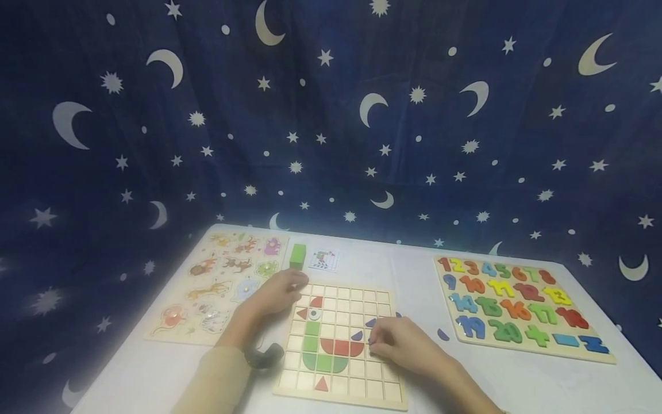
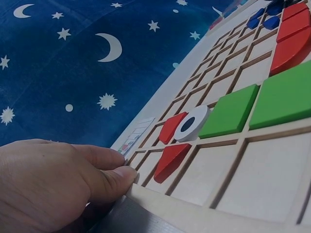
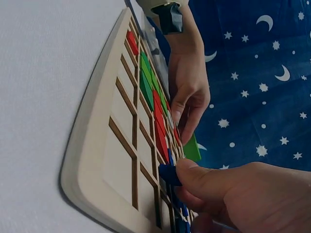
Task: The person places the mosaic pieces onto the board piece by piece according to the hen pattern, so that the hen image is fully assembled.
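A wooden grid board [image 1: 358, 387] lies on the table, holding red, green and white pieces in a bird-like figure. My left hand [image 1: 276, 292] grips the board's far left corner, thumb at the rim in the left wrist view. Over the board's right side, my right hand [image 1: 405, 344] pinches a small blue piece [image 3: 169, 174] between thumb and fingers. Beside the red row [image 1: 341, 347] sits a blue piece [image 1: 357, 336], with another blue piece [image 1: 370, 322] near the fingers. A white eye disc [image 2: 192, 124] lies in a cell near the left hand.
A green block [image 1: 297, 255] and a small picture card [image 1: 323, 260] are beyond the board. An animal puzzle board [image 1: 181, 287] lies at left, a number puzzle board [image 1: 538, 351] at right. One loose blue piece [image 1: 443, 334] rests on the table between the boards.
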`<act>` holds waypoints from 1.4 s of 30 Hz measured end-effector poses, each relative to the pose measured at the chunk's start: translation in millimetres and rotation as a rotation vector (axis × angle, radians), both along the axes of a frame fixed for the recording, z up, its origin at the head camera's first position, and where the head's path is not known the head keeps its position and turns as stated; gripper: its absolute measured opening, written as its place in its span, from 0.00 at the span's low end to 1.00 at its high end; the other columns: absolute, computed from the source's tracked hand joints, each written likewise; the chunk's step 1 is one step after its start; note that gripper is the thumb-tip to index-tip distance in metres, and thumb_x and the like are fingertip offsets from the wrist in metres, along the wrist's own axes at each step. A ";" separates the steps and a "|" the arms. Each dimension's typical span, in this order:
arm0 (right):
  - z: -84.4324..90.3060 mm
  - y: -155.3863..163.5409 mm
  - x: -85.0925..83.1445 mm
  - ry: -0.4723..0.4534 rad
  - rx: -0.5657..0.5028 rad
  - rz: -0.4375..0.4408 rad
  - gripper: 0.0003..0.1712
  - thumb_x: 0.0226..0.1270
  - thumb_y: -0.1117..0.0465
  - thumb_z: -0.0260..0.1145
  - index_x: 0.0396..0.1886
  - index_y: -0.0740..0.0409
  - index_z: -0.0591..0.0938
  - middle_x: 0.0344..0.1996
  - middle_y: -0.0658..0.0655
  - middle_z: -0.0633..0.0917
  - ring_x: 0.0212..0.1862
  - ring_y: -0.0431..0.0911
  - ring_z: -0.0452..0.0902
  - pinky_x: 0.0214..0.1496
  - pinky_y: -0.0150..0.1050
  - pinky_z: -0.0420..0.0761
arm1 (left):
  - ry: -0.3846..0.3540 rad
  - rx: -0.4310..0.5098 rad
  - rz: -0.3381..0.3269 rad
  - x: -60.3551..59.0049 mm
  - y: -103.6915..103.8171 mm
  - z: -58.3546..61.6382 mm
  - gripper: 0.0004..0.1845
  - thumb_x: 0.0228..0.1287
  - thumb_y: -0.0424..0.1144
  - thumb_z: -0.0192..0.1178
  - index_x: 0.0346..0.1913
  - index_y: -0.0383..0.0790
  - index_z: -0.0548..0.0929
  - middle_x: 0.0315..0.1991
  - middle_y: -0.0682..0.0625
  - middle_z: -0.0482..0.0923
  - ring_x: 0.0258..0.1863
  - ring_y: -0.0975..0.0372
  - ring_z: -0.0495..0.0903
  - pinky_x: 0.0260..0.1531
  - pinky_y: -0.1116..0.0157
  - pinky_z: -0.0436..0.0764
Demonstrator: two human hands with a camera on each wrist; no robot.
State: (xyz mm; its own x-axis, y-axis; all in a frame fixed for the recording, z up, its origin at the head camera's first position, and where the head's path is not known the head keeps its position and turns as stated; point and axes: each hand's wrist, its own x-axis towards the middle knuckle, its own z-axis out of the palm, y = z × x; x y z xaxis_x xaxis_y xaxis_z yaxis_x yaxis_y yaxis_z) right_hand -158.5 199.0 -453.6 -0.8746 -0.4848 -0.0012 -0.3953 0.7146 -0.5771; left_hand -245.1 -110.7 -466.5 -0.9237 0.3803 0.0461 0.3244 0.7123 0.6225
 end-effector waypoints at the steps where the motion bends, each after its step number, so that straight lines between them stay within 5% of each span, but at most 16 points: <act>1: 0.2 0.0 0.0 0.001 0.013 -0.011 0.07 0.55 0.51 0.70 0.25 0.39 0.78 0.20 0.36 0.76 0.27 0.32 0.70 0.31 0.28 0.72 | -0.001 -0.001 0.001 0.0 0.1 0.4 0.23 0.59 0.31 0.59 0.59 0.40 0.77 0.61 0.46 0.75 0.65 0.51 0.69 0.70 0.51 0.63; 18: 3.2 -0.8 2.0 0.063 0.179 -0.041 0.11 0.51 0.44 0.71 0.21 0.35 0.77 0.17 0.36 0.72 0.22 0.33 0.65 0.23 0.28 0.66 | 0.023 0.013 -0.009 -0.6 0.2 0.4 0.22 0.58 0.30 0.60 0.57 0.37 0.78 0.59 0.45 0.77 0.64 0.51 0.70 0.69 0.52 0.65; 36: 7.8 1.7 1.8 0.075 0.165 0.027 0.11 0.50 0.42 0.72 0.26 0.37 0.80 0.19 0.34 0.72 0.24 0.31 0.66 0.25 0.27 0.66 | 0.015 0.015 -0.009 0.5 1.0 1.8 0.21 0.58 0.29 0.59 0.57 0.37 0.78 0.60 0.45 0.76 0.64 0.50 0.70 0.69 0.51 0.64; 42: 8.1 3.1 1.6 0.091 0.158 0.087 0.07 0.51 0.49 0.72 0.30 0.38 0.83 0.22 0.34 0.74 0.27 0.30 0.67 0.28 0.27 0.69 | 0.006 0.006 -0.003 0.1 1.0 2.1 0.21 0.59 0.30 0.59 0.57 0.38 0.78 0.60 0.45 0.76 0.65 0.50 0.69 0.69 0.51 0.64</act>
State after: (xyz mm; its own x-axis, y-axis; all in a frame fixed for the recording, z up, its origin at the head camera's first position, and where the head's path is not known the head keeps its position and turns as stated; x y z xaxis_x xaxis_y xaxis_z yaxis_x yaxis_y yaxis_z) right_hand -156.9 202.1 -445.5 -0.8296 -0.5584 -0.0061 -0.5048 0.7545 -0.4195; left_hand -244.9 -109.7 -464.4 -0.9221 0.3831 0.0543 0.3306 0.7072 0.6249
